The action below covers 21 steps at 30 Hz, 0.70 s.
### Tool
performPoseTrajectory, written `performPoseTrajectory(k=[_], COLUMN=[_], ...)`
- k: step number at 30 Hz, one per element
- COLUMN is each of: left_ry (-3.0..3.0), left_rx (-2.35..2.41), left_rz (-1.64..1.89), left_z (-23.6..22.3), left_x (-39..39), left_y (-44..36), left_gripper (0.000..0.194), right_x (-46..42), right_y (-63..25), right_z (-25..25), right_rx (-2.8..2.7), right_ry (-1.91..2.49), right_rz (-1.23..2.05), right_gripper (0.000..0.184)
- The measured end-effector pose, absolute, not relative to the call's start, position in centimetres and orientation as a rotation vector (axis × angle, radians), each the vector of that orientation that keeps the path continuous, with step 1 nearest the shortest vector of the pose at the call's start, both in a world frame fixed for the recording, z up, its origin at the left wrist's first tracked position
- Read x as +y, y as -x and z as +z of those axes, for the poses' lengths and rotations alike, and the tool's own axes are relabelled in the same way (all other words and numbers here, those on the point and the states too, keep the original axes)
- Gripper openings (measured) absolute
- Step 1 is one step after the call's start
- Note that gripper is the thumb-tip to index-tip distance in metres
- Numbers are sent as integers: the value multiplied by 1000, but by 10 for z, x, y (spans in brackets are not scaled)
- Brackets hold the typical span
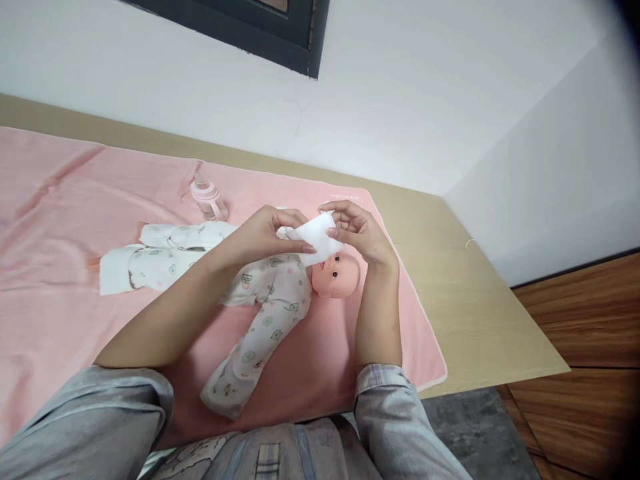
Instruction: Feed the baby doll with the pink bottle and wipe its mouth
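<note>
Here, sheet (pixel 320 235) (white) between fingers (pixel 295 247)

The tabletop (pixel 480 313) leaves room rightward, while the bottle (pixel 207 200) obstructs beyond the doll (pixel 270 283).

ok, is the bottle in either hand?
No, the bottle is on the pink blanket, apart from the left hand and right hand, which both hold the white sheet.
</note>
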State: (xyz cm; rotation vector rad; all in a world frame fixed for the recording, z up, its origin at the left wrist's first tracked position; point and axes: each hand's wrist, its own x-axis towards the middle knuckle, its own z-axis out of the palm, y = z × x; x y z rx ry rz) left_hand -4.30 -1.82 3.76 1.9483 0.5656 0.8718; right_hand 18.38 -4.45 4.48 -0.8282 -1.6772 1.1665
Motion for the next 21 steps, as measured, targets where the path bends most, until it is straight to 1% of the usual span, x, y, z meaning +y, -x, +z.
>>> performPoseTrajectory(k=[3,5,9,12,15,18,21], left_ry=[-2021,-2042,-2032,-1903,-1890,-2068,-2286], left_rx=[531,510,478,553,675,747,790], left_rz=[1091,1176,1178,1192,1054,739,525], left_z=[41,42,45,45,42,36,29], left_x=[-25,-30,-38,-39,-34,-28,-25], left_y=[42,40,38,38,40,39,34], left_gripper=[21,17,6,8,16,27,25], right_x=[-44,-44,-43,-39,-26,-8,9], right_y=[-176,-170,-162,-167,-186,-212,-232], right_z=[45,43,40,37,28,8,-20], right_rx=[-1641,-1625,-1684,-1690,-1570,-1389,-1237], right_ry=[847,836,829,869,915,951,987], right_rz=[1199,1240,1298,1285,1204,1118,1124], right_gripper=[50,56,56,55,53,46,42])
